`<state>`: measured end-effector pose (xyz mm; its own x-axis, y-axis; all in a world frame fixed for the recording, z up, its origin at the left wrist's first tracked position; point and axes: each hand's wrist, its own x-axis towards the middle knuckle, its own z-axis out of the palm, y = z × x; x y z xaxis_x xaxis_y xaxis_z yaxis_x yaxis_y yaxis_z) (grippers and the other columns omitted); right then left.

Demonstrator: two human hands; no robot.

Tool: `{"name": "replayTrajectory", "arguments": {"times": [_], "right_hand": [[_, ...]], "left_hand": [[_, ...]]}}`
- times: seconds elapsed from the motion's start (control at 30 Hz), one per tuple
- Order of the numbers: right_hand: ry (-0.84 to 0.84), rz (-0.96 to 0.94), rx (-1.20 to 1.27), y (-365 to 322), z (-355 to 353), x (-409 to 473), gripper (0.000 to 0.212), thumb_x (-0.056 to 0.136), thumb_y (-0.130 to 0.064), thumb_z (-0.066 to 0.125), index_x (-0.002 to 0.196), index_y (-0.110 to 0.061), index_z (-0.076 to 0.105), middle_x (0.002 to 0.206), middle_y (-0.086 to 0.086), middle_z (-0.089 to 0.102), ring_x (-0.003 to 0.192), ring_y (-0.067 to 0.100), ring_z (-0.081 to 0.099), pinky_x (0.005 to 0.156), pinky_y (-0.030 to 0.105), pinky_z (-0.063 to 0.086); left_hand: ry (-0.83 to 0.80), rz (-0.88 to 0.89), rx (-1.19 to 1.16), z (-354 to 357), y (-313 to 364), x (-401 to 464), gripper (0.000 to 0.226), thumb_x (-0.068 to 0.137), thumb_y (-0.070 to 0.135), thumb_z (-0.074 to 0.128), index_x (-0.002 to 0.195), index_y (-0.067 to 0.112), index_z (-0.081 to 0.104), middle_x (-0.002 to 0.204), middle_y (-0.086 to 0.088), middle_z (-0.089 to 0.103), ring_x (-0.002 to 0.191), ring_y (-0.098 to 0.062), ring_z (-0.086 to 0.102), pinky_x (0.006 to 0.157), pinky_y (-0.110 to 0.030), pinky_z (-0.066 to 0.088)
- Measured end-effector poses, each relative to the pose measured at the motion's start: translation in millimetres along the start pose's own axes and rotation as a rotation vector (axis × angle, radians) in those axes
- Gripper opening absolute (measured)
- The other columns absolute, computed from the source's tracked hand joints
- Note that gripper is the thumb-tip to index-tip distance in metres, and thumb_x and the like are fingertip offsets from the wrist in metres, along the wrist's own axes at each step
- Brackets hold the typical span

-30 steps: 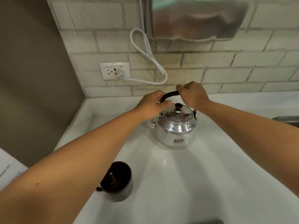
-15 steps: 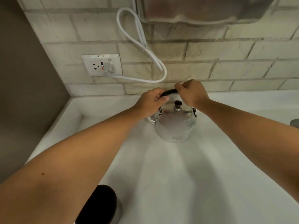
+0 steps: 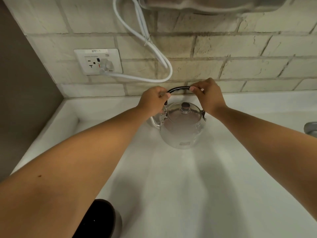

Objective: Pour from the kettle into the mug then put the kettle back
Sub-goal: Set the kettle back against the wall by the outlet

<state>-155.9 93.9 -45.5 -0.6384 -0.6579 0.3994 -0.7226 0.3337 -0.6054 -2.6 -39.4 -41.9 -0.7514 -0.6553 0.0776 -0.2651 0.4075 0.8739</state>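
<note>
A shiny metal kettle (image 3: 182, 127) with a dark lid knob stands on the white counter (image 3: 197, 186) near the brick wall, spout to the left. Its black handle (image 3: 179, 88) is upright over the lid. My left hand (image 3: 153, 100) pinches the handle's left end and my right hand (image 3: 208, 96) pinches its right end. A dark mug (image 3: 104, 219) sits at the bottom edge of the view, partly hidden behind my left forearm.
A wall socket (image 3: 98, 61) with a looped white cable (image 3: 154, 54) plugged in is above the counter's back left. A metal appliance (image 3: 214, 4) hangs at the top. A grey metal part (image 3: 311, 128) shows at the right edge. A brown wall closes the left side.
The view has tilted up and closer to the wall, so the mug slid to the bottom edge. Both hands stay on the kettle handle, now raised upright; the kettle still stands on the counter.
</note>
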Motion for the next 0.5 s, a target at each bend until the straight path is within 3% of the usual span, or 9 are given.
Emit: {"name": "replayTrajectory", "arguments": {"times": [0.17,0.33,0.5], "right_hand": [[-0.029,0.025,-0.121,3,5,7,0.025,0.092,-0.014,0.055,0.113,-0.014,0.07,0.109,0.014,0.059,0.1,0.027,0.056,0.082,0.023,0.036],[-0.082,0.04,-0.227,5,7,9,0.02,0.088,-0.011,0.057,0.098,-0.016,0.075,0.091,0.011,0.071,0.086,0.029,0.061,0.071,0.031,0.046],[-0.09,0.048,-0.258,3,5,10,0.018,0.087,-0.014,0.061,0.097,-0.015,0.076,0.088,0.012,0.072,0.083,0.03,0.062,0.067,0.028,0.042]], "left_hand": [[0.085,0.077,0.131,5,-3,10,0.013,0.087,0.015,0.064,0.094,0.004,0.066,0.077,-0.01,0.066,0.078,-0.034,0.068,0.075,-0.045,0.059],[0.111,0.137,0.339,8,-4,13,0.017,0.086,0.017,0.064,0.088,0.002,0.071,0.081,-0.016,0.073,0.074,-0.029,0.067,0.072,-0.033,0.054],[0.108,0.107,0.389,8,-1,18,0.019,0.084,0.016,0.066,0.081,-0.003,0.071,0.079,-0.019,0.072,0.075,-0.03,0.068,0.071,-0.035,0.056]]}}
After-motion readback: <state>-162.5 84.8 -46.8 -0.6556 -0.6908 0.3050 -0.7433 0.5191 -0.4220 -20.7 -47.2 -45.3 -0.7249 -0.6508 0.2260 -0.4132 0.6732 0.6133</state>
